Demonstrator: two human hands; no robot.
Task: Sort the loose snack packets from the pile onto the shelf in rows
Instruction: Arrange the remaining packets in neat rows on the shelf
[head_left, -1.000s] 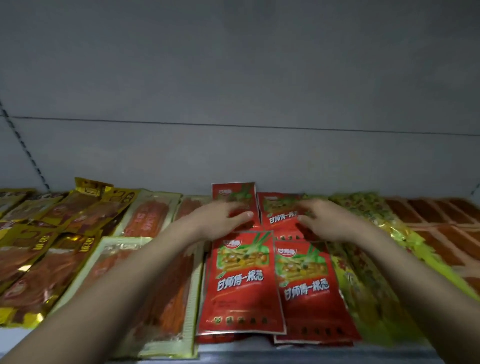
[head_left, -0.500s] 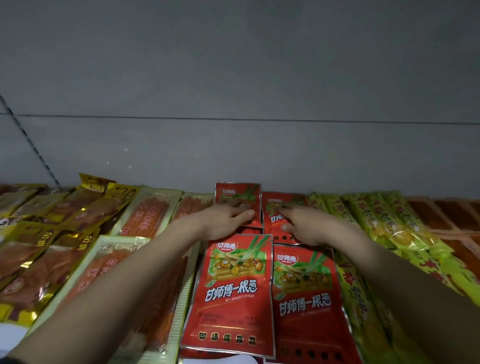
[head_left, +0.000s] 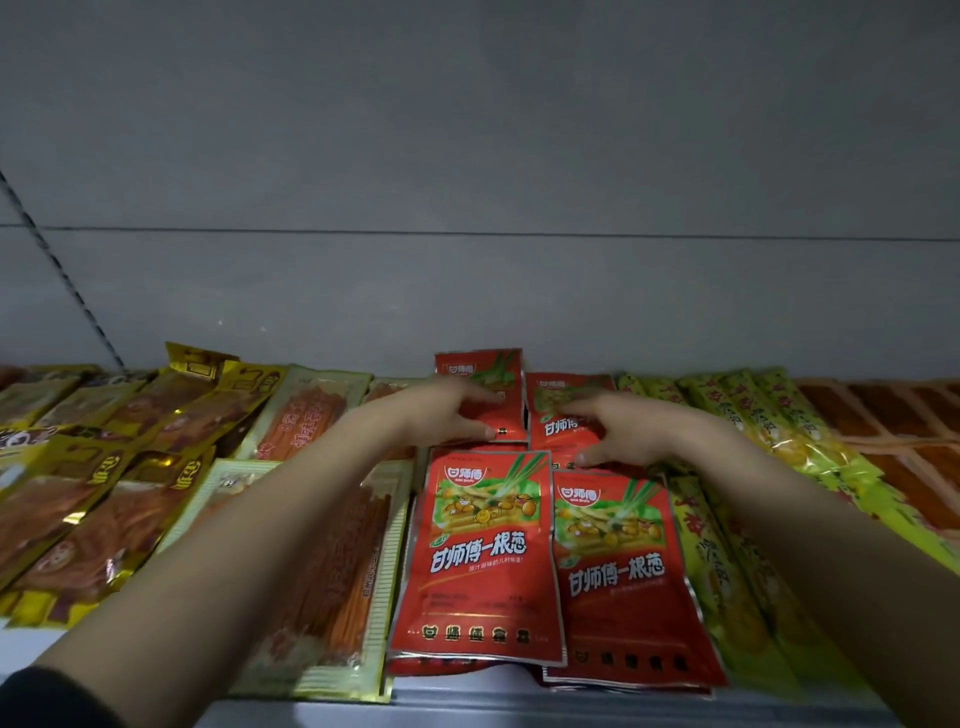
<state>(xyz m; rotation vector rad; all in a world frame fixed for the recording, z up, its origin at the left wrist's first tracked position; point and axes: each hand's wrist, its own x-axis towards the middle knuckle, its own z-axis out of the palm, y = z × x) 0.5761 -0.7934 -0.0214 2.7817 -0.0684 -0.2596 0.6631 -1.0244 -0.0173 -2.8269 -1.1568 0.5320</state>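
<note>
Two rows of red snack packets lie in the middle of the shelf (head_left: 519, 699). The front pair, a left red packet (head_left: 480, 561) and a right red packet (head_left: 623, 587), lie flat near the shelf edge. Behind them, my left hand (head_left: 447, 413) holds the back-left red packet (head_left: 493, 371) between fingers and thumb; its top edge leans against the back wall. My right hand (head_left: 623, 434) grips the back-right red packet (head_left: 571, 387) the same way, fingers on its face and thumb at its lower edge. Both hands cover much of these packets.
Clear packets of orange sticks (head_left: 337, 571) lie left of the red ones, with gold-edged packets (head_left: 93, 499) further left. Yellow-green packets (head_left: 727, 571) fill the right side, and brown-orange strips (head_left: 904, 431) lie at the far right. A grey wall (head_left: 467, 208) closes the back.
Both hands have gone from lying flat on the back red packets to curling round them. The back-left packet now stands a little higher against the wall. The view has shifted slightly.
</note>
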